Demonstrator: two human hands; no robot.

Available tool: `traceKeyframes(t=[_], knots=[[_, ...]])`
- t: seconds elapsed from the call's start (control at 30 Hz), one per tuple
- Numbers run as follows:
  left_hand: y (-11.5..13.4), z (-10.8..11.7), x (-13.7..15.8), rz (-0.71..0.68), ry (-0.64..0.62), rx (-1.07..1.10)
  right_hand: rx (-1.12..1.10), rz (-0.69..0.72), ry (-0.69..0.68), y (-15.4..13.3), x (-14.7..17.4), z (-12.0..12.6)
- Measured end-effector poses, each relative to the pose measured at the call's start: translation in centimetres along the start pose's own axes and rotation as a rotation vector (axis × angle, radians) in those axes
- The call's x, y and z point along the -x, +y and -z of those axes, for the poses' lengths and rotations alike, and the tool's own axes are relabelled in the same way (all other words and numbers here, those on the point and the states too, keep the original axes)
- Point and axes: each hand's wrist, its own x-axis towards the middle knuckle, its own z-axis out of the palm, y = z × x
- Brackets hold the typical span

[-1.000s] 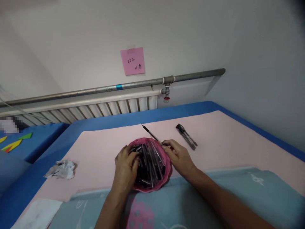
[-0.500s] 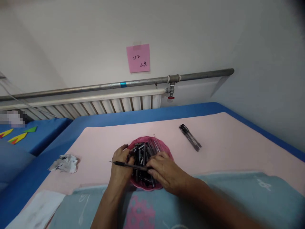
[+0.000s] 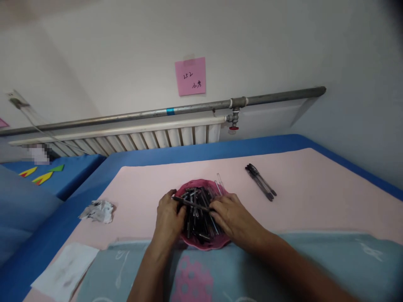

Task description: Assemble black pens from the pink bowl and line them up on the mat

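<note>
A dark pen (image 3: 193,204) lies slantwise across the top of a pink basket (image 3: 206,244). My right hand (image 3: 234,216) pinches its right end between thumb and fingers. At the pen's other end, my left hand (image 3: 170,216) has its fingers curled against the tip; whether a cap is there is too small to tell. Beneath both hands the basket holds many black and clear pen parts (image 3: 201,224), jumbled together. A few clear tubes (image 3: 219,181) stick up over its far rim.
Several black-capped pens (image 3: 260,182) lie together on the pink mat (image 3: 302,193), right of the basket. Crumpled plastic (image 3: 99,211) and a smudged white sheet (image 3: 66,270) are at the left. A blue-green cloth (image 3: 317,260) covers the near edge. Behind the table runs a radiator (image 3: 163,137).
The pen's bare tip stuck out left past my left hand before; now that end meets the left fingers. The whole view has shifted slightly, moving things rightward in the picture.
</note>
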Motion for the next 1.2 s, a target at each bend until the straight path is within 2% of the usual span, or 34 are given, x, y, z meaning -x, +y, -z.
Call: traceKeyframes(t=[0.1,0.2,0.37,0.47,0.67,1.2], knots=[[0.4,0.5,0.1,-0.056,-0.021,-0.147,-0.007,-0.032,0.032,0.7,0.2,0.1],[1.4,1.0,0.3,-0.123,-0.069,-0.201,-0.030,-0.044,0.054,1.0,0.2,0.0],[3.0,0.9,1.1,-0.304,-0.410,-0.206,-0.047,-0.079,0.038,1.0,0.2,-0.1],[3.1,0.8,1.5,-0.328,-0.490,-0.314,-0.039,-0.102,0.010,0.9,0.2,-0.1],[2.6,0.9,1.3,-0.293,-0.489,-0.416,-0.017,-0.125,0.000,1.1,0.3,-0.3],[2.4,1.3,1.0,-0.304,-0.460,-0.402,-0.003,-0.099,0.020,1.3,0.5,-0.6]])
